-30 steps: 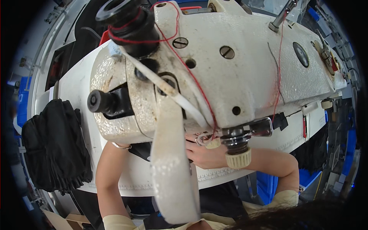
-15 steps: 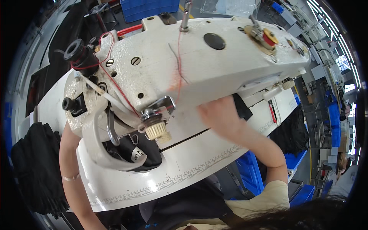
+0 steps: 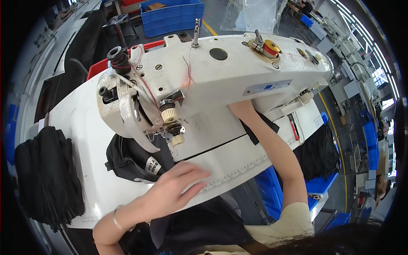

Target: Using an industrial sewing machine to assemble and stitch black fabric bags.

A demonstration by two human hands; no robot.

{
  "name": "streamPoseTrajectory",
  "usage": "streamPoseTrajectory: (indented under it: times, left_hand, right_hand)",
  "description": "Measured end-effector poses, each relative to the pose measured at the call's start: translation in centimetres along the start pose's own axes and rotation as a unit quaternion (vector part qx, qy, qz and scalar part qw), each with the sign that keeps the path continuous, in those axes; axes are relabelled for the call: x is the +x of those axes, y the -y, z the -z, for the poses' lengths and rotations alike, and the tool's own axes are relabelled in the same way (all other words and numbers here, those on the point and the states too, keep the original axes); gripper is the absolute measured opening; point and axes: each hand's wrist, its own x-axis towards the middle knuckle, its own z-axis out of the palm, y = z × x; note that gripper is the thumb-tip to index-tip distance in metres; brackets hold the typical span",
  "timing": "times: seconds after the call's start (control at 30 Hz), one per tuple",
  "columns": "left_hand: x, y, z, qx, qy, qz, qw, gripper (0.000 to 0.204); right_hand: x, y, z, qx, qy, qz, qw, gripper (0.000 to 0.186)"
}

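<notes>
A white sewing machine [image 3: 199,80] stands on a white table, threaded with red thread. Black fabric [image 3: 129,155] with a white label [image 3: 153,165] lies at its needle end, partly under the presser area. My left hand [image 3: 174,187] hovers over the table's front edge, just right of that fabric, fingers stretched out and holding nothing. Under the machine's arm reaches my right hand [image 3: 242,109]; its fingers are hidden behind the machine body. Beside my right wrist lies a black fabric strip [image 3: 259,127].
A stack of black fabric pieces [image 3: 49,174] hangs at the table's left edge. At right are a red-handled cutter [image 3: 294,127] and another black pile [image 3: 318,153] over a blue bin [image 3: 270,191]. A larger blue bin [image 3: 172,19] stands behind. A printed ruler runs along the front edge.
My left hand has come from behind the machine's left end to the front of the table. My right hand has gone farther under the arm. The view has shifted.
</notes>
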Motion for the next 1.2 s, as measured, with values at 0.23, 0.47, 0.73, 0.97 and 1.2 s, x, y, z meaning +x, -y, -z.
streamPoseTrajectory:
  times: [0.23,0.47,0.73,0.97,1.2]
  left_hand:
    - [12.0,6.7,-5.7,0.154,-0.272,-0.034,0.949,0.03]
    - [15.4,11.4,-5.1,0.243,-0.23,0.098,0.937,0.021]
    - [16.4,10.8,-5.0,0.246,-0.192,0.089,0.946,0.025]
    - [16.1,10.0,-4.6,0.268,-0.212,0.092,0.935,0.029]
    - [8.7,4.9,-6.4,0.224,-0.17,-0.147,0.948,0.02]
  right_hand:
    - [0.3,0.3,1.5,0.145,0.04,-0.066,0.986,0.024]
    - [0.8,0.6,0.4,0.14,0.058,-0.025,0.988,0.028]
    - [-0.1,0.6,-1.0,0.207,-0.074,-0.037,0.975,0.026]
    - [-8.3,6.5,16.8,0.095,-0.006,-0.087,0.992,0.031]
    - [-12.1,11.5,22.1,0.441,0.205,-0.237,0.841,0.044]
